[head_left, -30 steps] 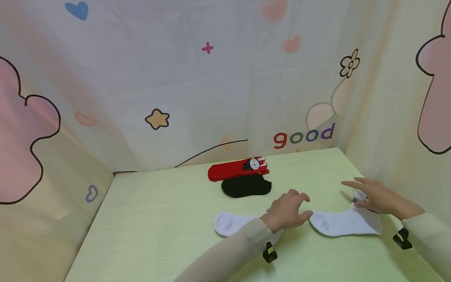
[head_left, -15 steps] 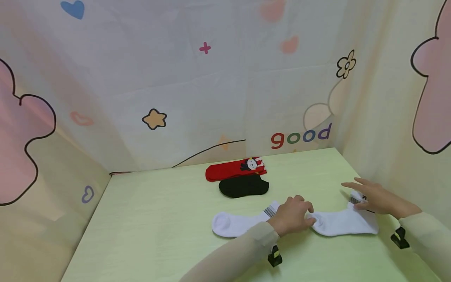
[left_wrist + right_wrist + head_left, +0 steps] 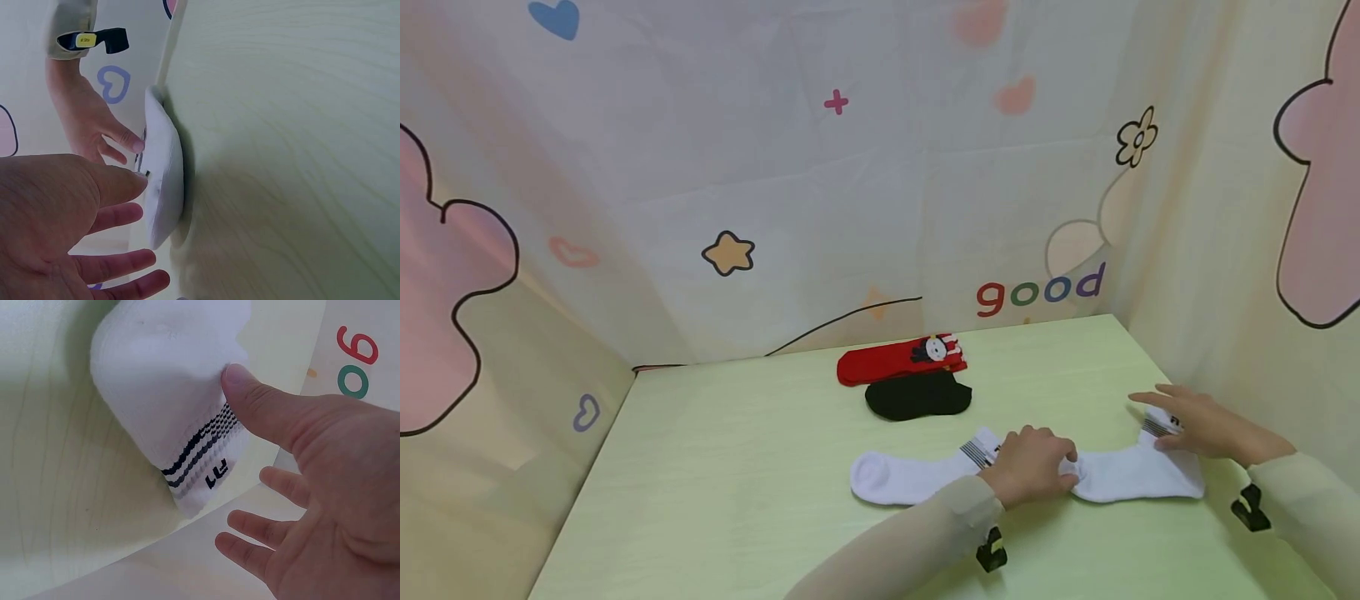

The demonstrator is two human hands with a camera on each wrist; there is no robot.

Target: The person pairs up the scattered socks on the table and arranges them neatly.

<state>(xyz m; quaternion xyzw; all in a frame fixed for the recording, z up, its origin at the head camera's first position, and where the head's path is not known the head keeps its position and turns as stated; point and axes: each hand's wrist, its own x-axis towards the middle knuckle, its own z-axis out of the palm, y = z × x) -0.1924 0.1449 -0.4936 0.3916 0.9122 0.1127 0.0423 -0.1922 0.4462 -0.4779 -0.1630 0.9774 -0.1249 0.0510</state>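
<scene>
Two white ankle-high socks with dark-striped cuffs lie flat in the head view. The right-hand white sock (image 3: 1138, 477) has its toe beside my left hand (image 3: 1028, 467), whose thumb and fingertips reach right to the toe end, apart from one another. Over that sock's cuff hovers my right hand (image 3: 1206, 425), fingers stretched out. In the right wrist view its thumb tip overlaps the white fabric above the stripes, and the other fingers are spread with nothing between them. The other white sock (image 3: 902, 483) lies behind my left forearm, which hides part of it.
Farther back on the pale green table (image 3: 715, 492) lie a red sock (image 3: 880, 364) with a cartoon figure and a black low-cut sock (image 3: 917, 396), side by side. A printed curtain (image 3: 820, 192) closes off the back and both sides of the table.
My left hand has moved right and slightly down, from above the left white sock to the toe of the right one, uncovering the left sock's striped cuff. My right hand has barely moved.
</scene>
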